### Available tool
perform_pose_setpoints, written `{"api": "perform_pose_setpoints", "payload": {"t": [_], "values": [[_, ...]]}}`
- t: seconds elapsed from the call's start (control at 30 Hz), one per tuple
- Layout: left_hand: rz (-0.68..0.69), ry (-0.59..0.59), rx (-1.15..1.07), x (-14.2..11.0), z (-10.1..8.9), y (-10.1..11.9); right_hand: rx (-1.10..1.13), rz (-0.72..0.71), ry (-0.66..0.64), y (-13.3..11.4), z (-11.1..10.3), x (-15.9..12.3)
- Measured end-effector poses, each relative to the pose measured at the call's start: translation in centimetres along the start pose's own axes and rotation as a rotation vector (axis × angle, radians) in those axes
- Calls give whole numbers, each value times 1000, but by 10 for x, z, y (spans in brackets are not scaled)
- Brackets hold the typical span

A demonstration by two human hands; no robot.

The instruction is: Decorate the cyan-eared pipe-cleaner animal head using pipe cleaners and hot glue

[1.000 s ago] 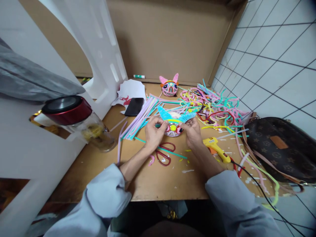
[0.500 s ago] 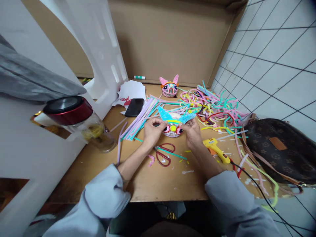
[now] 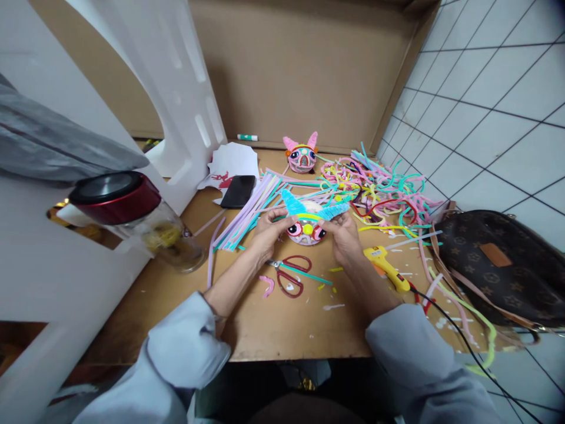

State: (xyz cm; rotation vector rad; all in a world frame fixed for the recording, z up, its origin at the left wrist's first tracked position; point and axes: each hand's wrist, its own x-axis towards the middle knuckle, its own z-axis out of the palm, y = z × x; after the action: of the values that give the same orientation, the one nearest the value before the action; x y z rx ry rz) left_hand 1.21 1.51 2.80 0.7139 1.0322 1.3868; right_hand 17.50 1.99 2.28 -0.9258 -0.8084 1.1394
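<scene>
Between my hands is a pipe-cleaner animal head (image 3: 307, 231) with blue pointed ears, red-rimmed eyes and a yellow nose. My left hand (image 3: 269, 231) grips its left side, thumb near the eye. On the other side my right hand (image 3: 342, 232) pinches it just below the right ear. Fingers behind the head are partly hidden. Red-handled scissors (image 3: 292, 277) lie below it on the table, with a teal pipe cleaner (image 3: 313, 275) across them. A similar pink-eared head (image 3: 302, 158) stands farther back.
Bundled pipe cleaners (image 3: 247, 218) lie left, a tangled pile (image 3: 384, 188) right. A yellow glue gun (image 3: 386, 268) with a cord sits by my right forearm. A black phone (image 3: 239, 191), a glass bottle (image 3: 172, 235) and a brown handbag (image 3: 498, 265) flank the work area.
My left hand has shifted its fingers slightly on the animal head, its fingers now straighter along the side. The right hand keeps its hold. The whole view has shifted a little.
</scene>
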Motion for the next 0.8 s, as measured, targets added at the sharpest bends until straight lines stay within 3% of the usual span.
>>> {"api": "perform_pose_setpoints", "payload": {"t": [0.23,0.8], "values": [[-2,-50,-69,-5,3,-1,35,24,-19,-1,-3,2],[46,24,59,-5,-1,-3,-37,28,-114,-3,-11,6]]}}
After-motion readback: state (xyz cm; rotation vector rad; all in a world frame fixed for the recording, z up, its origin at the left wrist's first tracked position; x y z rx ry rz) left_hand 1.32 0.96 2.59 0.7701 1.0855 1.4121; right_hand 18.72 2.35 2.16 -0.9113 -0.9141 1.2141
